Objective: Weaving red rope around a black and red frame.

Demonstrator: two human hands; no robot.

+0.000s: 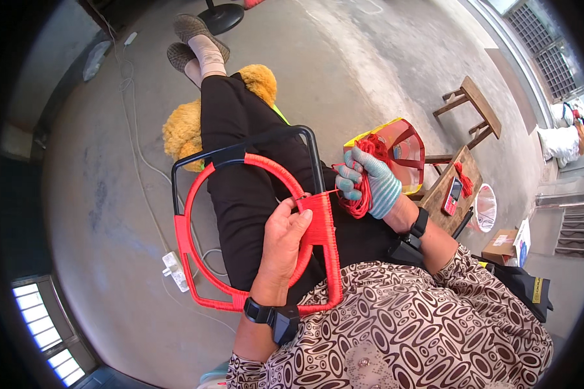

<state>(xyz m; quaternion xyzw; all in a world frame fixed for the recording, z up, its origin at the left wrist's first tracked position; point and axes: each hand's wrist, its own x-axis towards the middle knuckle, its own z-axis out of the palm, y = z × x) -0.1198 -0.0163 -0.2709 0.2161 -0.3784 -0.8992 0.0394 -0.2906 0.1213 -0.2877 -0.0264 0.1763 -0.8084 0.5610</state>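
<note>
Across my lap lies a square black metal frame [174, 188] with a round ring [189, 194] inside it, much of both wound in red cord. My bare left hand [282, 236] pinches the frame's right side, thumb on the tightly wrapped red band [321, 223]. My right hand [377, 181], in a light blue striped glove, is closed around a loose bundle of red cord [359, 204]. One strand runs taut from that bundle to the wrapped edge of the frame. The palm side of my left fingers is hidden.
A red and yellow container [412, 185] stands beyond my right hand. Beside it are a wooden bench [464, 172] bearing a red phone [453, 196], and a small stool [477, 107]. A power strip [174, 271] and cables lie left. Another person [561, 142] is far right.
</note>
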